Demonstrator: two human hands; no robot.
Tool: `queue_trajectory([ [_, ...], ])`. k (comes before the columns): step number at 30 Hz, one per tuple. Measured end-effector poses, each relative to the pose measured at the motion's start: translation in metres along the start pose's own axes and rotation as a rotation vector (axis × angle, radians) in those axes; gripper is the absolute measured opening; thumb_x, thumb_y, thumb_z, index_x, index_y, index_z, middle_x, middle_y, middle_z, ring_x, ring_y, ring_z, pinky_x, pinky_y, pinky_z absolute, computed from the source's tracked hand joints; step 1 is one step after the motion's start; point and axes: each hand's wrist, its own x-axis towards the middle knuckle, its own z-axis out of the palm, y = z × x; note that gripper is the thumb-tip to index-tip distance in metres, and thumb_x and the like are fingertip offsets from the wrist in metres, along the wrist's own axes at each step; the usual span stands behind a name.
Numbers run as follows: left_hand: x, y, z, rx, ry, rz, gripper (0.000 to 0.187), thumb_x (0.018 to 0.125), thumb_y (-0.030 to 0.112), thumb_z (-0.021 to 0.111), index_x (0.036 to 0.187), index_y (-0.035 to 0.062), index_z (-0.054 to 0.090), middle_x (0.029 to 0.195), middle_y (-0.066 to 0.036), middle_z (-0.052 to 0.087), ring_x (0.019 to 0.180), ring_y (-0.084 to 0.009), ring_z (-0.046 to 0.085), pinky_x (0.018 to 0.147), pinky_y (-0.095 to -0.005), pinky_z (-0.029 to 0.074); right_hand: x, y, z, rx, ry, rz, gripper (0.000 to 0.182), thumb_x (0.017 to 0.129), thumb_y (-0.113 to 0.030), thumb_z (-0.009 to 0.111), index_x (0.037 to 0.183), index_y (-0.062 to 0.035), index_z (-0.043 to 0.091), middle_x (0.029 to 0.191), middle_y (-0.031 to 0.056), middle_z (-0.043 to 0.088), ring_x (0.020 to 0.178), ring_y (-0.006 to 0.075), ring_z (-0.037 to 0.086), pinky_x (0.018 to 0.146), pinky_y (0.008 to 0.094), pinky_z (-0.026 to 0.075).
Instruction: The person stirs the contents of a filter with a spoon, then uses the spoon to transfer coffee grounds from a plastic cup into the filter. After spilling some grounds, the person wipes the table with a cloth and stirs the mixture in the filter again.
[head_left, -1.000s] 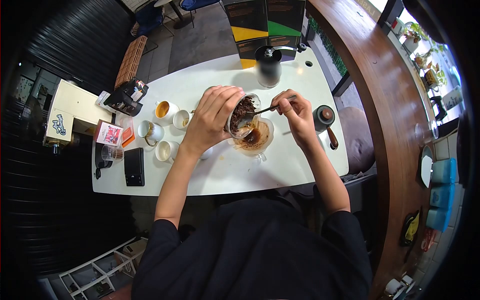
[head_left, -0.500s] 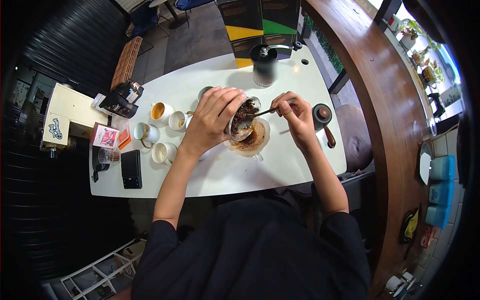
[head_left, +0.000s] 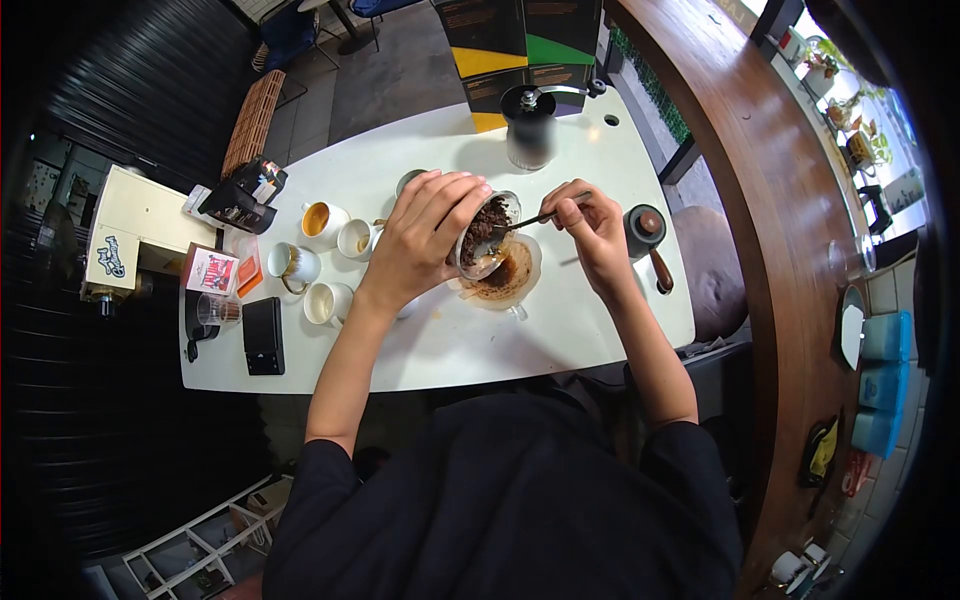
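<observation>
Item one, glass (head_left: 515, 208) of dark grounds (head_left: 483, 222): I am seeing the left hand (head_left: 425, 235) clamping it, tilted, mouth facing the right hand (head_left: 592, 228). Item two, spoon (head_left: 538, 218): the right hand is pinching its handle, the long axis running leftward into the glass. Item three, stained filter (head_left: 524, 280): showing beneath the glass, over the tabletop (head_left: 450, 362).
</observation>
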Motion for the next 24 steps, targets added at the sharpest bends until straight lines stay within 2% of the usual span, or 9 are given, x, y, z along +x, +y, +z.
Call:
queue_trajectory([
  [13,-0.0028,0.0001,0.0009,-0.015,0.002,-0.009,0.078,0.063,0.015,0.087,0.132,0.0091,0.051,0.127,-0.008,0.059,0.119,-0.0271,0.058,0.106,-0.0464,0.044,-0.0007,0.0003,0.0018,-0.002,-0.014,0.003,0.027,0.100,-0.023,0.063,0.095,0.0027,0.065,0.092,0.0087,0.067,0.088,0.0143,0.061,0.082,0.0285,0.046],
  [15,-0.0029,0.0000,0.0009,-0.008,0.002,-0.012,0.077,0.064,0.015,0.087,0.132,0.0089,0.051,0.127,-0.008,0.060,0.119,-0.0271,0.058,0.106,-0.0465,0.044,-0.0001,0.0001,0.0050,-0.011,0.008,-0.006,0.029,0.099,-0.029,0.063,0.091,-0.0008,0.064,0.092,0.0082,0.065,0.082,0.0119,0.053,0.074,0.0263,0.040],
  [16,-0.0029,-0.0003,0.0010,-0.008,0.003,-0.012,0.077,0.064,0.015,0.087,0.132,0.0089,0.051,0.127,-0.008,0.060,0.119,-0.0271,0.058,0.106,-0.0465,0.044,-0.0001,0.0000,0.0042,-0.012,0.007,-0.006,0.029,0.099,-0.029,0.063,0.091,-0.0008,0.064,0.092,0.0082,0.065,0.082,0.0119,0.053,0.074,0.0263,0.040],
  [18,-0.0034,-0.0008,0.0008,0.006,0.007,-0.001,0.076,0.064,0.015,0.086,0.132,0.0087,0.052,0.127,-0.008,0.060,0.119,-0.0271,0.058,0.106,-0.0466,0.044,-0.0002,-0.0002,0.0020,-0.004,-0.016,-0.013,0.026,0.100,-0.023,0.063,0.095,0.0029,0.065,0.092,0.0088,0.068,0.088,0.0149,0.061,0.083,0.0295,0.047],
  [24,-0.0032,0.0001,0.0001,0.012,0.011,0.002,0.074,0.065,0.015,0.085,0.131,0.0085,0.052,0.127,-0.008,0.060,0.119,-0.0269,0.058,0.106,-0.0467,0.044,-0.0011,0.0021,0.0017,0.011,-0.020,-0.031,0.026,0.100,-0.023,0.063,0.095,0.0027,0.064,0.092,0.0085,0.068,0.088,0.0154,0.061,0.084,0.0302,0.047],
])
